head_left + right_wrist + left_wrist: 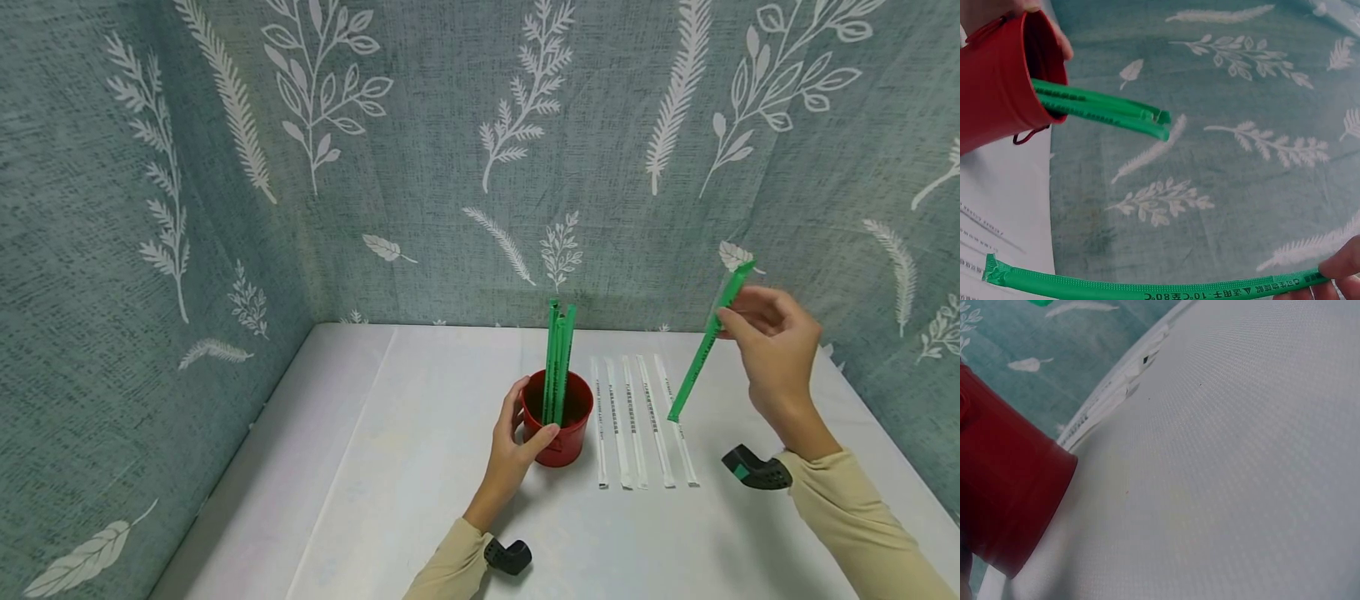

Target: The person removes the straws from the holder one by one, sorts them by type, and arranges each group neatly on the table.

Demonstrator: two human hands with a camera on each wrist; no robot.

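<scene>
A small red bucket [561, 446] stands on the white table with several green wrapped straws [558, 358] upright in it. My left hand [512, 454] grips the bucket from its left, thumb at the front and fingers round the side. Over to the right, my right hand [776, 350] pinches one green wrapped straw [701, 354] near its upper part, tilted and held up off the table. In the right wrist view, printed characters show along this held straw [1147, 290]. The red bucket [1010, 469] fills the left of the left wrist view.
Several white wrapped straws [632, 425] lie side by side on the table [420, 483], right of the bucket. A leaf-patterned green cloth [435, 167] hangs behind the table and along its sides. Each wrist wears a black camera [756, 469].
</scene>
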